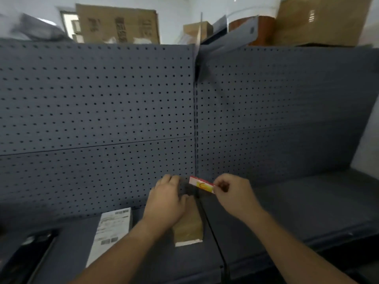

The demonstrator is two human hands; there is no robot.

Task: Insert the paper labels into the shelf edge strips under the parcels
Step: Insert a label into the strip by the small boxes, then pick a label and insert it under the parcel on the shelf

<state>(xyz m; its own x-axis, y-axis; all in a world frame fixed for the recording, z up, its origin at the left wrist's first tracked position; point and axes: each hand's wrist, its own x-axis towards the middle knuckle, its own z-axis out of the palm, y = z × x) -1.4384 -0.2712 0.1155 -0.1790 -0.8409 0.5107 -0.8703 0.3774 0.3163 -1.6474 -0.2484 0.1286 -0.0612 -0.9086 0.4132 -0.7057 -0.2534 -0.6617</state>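
Observation:
My right hand pinches the right end of a small paper label, white with a red edge and a yellow patch, held in the air in front of the pegboard back panel. My left hand rests with curled fingers on a brown padded parcel that lies on the dark grey shelf. Its thumb and fingertips sit just left of the label, not clearly touching it. The shelf edge strip runs along the front at lower right.
A dark parcel with a white shipping label lies to the left on the shelf. A black flat item sits at far left. Cardboard boxes stand on top of the grey pegboard. A seam divides two shelf sections.

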